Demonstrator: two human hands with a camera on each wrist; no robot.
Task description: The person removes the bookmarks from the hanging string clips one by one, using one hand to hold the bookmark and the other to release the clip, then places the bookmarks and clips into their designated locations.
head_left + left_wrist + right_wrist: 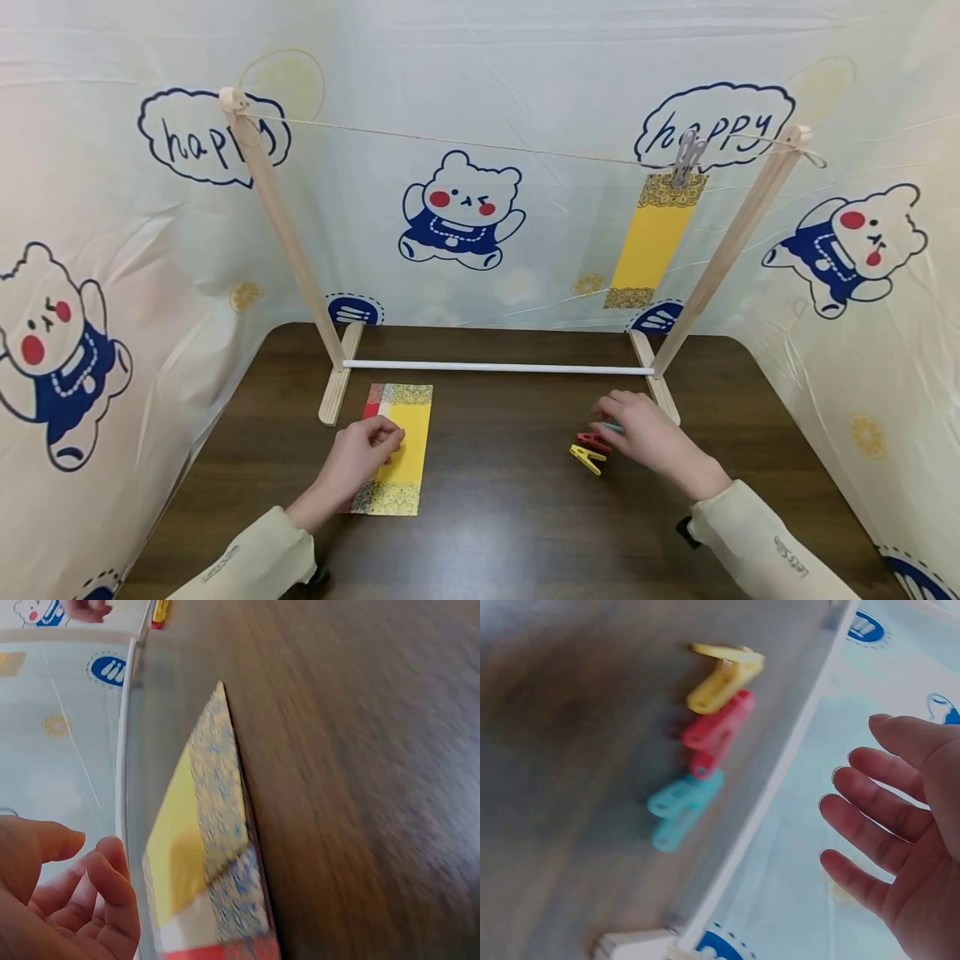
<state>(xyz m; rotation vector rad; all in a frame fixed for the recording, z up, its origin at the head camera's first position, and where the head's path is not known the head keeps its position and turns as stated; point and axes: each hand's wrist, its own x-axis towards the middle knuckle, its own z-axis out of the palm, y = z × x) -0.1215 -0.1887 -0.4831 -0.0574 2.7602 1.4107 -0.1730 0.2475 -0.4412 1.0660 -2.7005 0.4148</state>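
Note:
Yellow, white and red paper strips with patterned ends lie overlapping on the table, the yellow one on top. My left hand hovers over them, its fingers loosely bent; the left wrist view shows nothing between thumb and fingers. At the right, a yellow clothespin, a red clothespin and a teal clothespin lie in a row. Above and beside these is my right hand, fingers spread and holding nothing. The hand partly covers the teal clothespin in the head view.
Behind the hands stands a wooden frame with a left post, a right post, a white crossbar and a string. A grey clothespin holds another yellow strip on the string, near the right post.

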